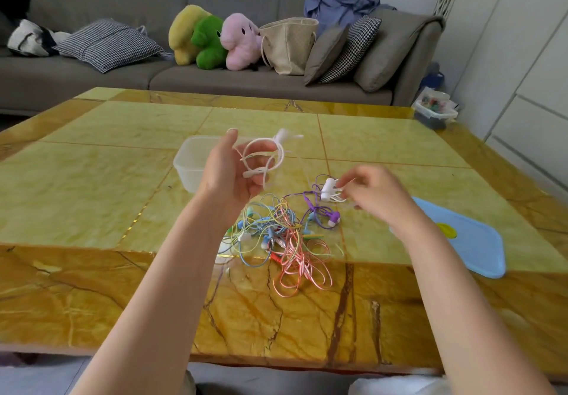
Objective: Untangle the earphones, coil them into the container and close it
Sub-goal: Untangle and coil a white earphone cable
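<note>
Both hands (229, 173) (373, 193) hold white earphones (264, 156) above a tangle (276, 234).

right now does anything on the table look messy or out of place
Yes: a tangled heap of earphones in several colours sprawls near the table's front edge, pink loops trailing outward. The blue lid lies apart from the clear container. The left hand holds a white cable loop; the right hand pinches another white bundle.
</note>
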The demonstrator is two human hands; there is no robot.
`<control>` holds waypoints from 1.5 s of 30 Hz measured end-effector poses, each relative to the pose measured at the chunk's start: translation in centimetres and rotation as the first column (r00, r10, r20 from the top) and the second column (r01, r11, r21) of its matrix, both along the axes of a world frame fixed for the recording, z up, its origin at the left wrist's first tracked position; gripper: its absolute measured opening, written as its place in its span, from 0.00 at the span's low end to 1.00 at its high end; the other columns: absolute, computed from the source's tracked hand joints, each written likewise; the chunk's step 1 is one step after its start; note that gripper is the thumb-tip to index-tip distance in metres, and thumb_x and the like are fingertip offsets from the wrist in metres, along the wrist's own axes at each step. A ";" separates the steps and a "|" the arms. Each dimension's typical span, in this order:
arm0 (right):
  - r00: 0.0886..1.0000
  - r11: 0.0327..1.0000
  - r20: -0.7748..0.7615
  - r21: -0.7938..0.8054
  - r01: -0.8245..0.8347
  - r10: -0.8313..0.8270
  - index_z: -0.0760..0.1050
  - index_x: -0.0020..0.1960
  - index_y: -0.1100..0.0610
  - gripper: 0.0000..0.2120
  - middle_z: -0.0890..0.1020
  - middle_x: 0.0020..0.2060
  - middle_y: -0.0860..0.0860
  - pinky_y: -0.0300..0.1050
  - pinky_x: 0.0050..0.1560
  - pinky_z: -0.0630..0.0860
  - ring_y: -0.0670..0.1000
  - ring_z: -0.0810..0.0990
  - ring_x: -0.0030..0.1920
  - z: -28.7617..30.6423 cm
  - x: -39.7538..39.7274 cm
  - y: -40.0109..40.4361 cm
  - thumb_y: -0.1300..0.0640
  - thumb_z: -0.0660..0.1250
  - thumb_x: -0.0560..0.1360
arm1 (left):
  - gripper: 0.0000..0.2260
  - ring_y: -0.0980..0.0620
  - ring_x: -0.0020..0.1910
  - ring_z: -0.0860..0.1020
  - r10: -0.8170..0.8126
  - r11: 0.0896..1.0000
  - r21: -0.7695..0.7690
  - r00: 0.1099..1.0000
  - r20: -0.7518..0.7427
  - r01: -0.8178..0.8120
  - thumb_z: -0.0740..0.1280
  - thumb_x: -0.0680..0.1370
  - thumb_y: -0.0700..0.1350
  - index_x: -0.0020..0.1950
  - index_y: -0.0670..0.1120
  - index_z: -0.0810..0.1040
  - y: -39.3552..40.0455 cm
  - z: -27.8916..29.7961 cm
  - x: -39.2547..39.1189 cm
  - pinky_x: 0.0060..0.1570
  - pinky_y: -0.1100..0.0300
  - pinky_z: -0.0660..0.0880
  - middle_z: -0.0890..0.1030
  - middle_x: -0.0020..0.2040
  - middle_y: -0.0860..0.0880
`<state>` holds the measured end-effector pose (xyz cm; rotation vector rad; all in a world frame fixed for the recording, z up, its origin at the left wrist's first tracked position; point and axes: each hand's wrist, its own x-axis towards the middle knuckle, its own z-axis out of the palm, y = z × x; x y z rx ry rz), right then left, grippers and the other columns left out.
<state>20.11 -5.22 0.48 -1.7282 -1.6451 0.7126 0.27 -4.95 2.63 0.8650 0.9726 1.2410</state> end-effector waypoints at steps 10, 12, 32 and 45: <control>0.841 0.950 -0.444 0.112 -0.290 0.309 0.77 0.50 0.57 0.04 0.81 0.31 0.47 0.37 0.26 0.67 0.46 0.73 0.27 0.8 -3.1 -1.2 0.62 0.64 0.77 | 0.34 0.54 0.23 0.67 -0.237 0.971 -0.007 0.959 -0.155 0.238 0.43 0.80 0.62 0.27 0.48 0.80 -0.4 0.0 1.7 0.25 0.64 0.61 0.77 0.29 0.49; 0.823 0.976 -0.525 0.142 -0.167 0.217 0.78 0.42 0.57 0.09 0.75 0.22 0.47 0.34 0.21 0.61 0.44 0.66 0.21 0.9 -2.4 -1.1 0.62 0.61 0.78 | 0.34 0.54 0.24 0.69 -0.146 0.989 -0.002 0.966 -0.212 0.149 0.44 0.80 0.60 0.28 0.49 0.82 -0.2 -0.1 1.4 0.25 0.64 0.62 0.77 0.30 0.50; 0.387 0.789 -0.917 0.167 0.591 -0.096 0.68 0.39 0.56 0.12 0.60 0.21 0.48 0.33 0.20 0.53 0.44 0.57 0.19 2.0 0.6 -0.5 0.60 0.54 0.81 | 0.05 0.55 0.34 0.68 0.008 0.993 0.098 0.776 -0.630 0.069 0.72 0.72 0.47 0.40 0.49 0.77 0.4 -1.3 0.0 0.34 0.64 0.66 0.70 0.35 0.51; 0.500 0.708 -0.858 0.280 0.648 -0.119 0.69 0.38 0.54 0.13 0.63 0.22 0.48 0.37 0.21 0.56 0.45 0.59 0.21 1.7 0.7 -0.3 0.60 0.55 0.80 | 0.04 0.54 0.32 0.64 0.256 0.962 0.227 0.775 -0.578 -0.149 0.68 0.75 0.46 0.42 0.48 0.81 0.5 -1.3 -0.1 0.33 0.60 0.61 0.72 0.37 0.46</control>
